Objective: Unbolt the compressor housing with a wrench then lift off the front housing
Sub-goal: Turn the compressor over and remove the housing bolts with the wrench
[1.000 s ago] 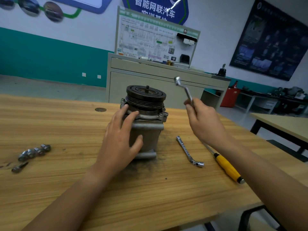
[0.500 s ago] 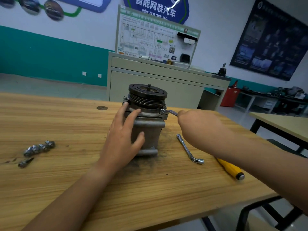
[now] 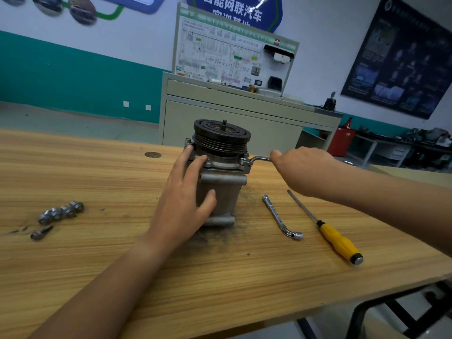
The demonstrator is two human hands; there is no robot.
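A yellow-handled screwdriver lies on the wooden tabletop; an L-shaped socket spanner lies just left of it, with a grey cabinet and a red bin well behind it

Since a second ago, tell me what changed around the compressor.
The right hand swung the wrench down from the air onto a bolt on the compressor, keeping hold of it. The left hand stayed braced on its body; spare wrench, screwdriver and loose bolts did not move.
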